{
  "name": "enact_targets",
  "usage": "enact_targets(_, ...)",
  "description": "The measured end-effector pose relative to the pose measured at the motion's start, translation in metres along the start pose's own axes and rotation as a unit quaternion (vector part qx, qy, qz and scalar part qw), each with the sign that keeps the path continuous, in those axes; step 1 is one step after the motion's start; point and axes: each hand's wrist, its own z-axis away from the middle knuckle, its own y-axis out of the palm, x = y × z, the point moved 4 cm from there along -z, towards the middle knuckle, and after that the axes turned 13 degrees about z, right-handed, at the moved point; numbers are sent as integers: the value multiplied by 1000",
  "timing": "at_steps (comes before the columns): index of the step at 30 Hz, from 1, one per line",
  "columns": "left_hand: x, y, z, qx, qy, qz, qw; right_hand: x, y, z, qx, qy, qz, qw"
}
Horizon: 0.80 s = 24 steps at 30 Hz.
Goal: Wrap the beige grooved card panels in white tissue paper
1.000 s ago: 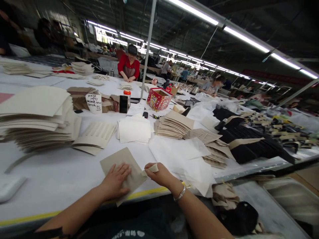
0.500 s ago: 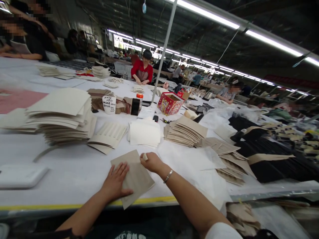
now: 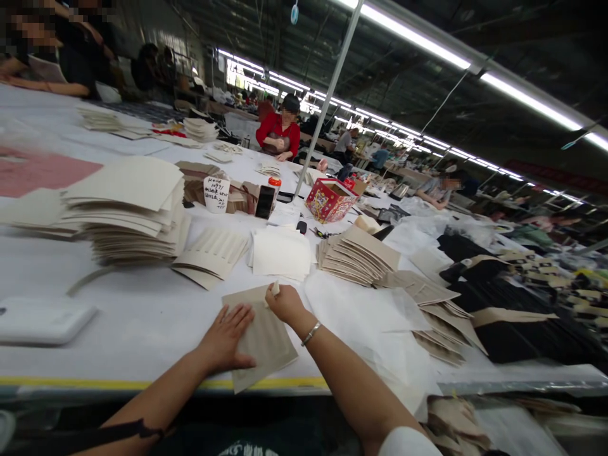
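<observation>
A beige fabric panel (image 3: 266, 339) with faint lengthwise bands lies at the table's front edge, one corner reaching over the yellow strip. My left hand (image 3: 228, 339) is spread flat on its left side, pressing it against the table. At the panel's upper right corner, my right hand (image 3: 289, 305) is closed with a small pale piece (image 3: 275, 289) pinched between thumb and fingers. Whether that piece is loose or part of the panel's corner I cannot tell. Just beyond are a white stack of sheets (image 3: 281, 253) and a few striped beige panels (image 3: 211, 253).
A tall stack of beige panels (image 3: 123, 190) stands left, another stack (image 3: 356, 253) right. Behind are a phone (image 3: 265, 201), a red box (image 3: 330, 201) and a metal pole (image 3: 327, 101). A white device (image 3: 45, 320) lies left; black fabric (image 3: 513, 329) right. A co-worker in red (image 3: 280, 134) sits opposite.
The view has shifted slightly, so the scene sits a little further right. My right hand has moved slightly at the panel's upper corner; my left hand stays flat on the panel.
</observation>
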Motion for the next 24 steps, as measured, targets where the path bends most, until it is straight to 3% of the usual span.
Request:
enact_targets(2,1,0,1,0,-4,6,1000,-1,6,14,19,-6,13,1000)
enact_targets(7,4,-2,0,-5,-5,12,1000,-13,17,78,56,-49,14,997)
enact_targets(9,3,-3,-2,-3,7,13,1000,-15,17,76,53,-41,10,998)
enact_targets(14,4,-2,-6,-1,17,14,1000,-8,9,9,12,24,21,999)
enact_targets(16,5,-1,-6,-3,12,11,1000,-6,7,-4,9,39,28,999)
enact_targets(24,7,-1,-6,-20,11,20,1000,-10,20,64,78,6,24,997)
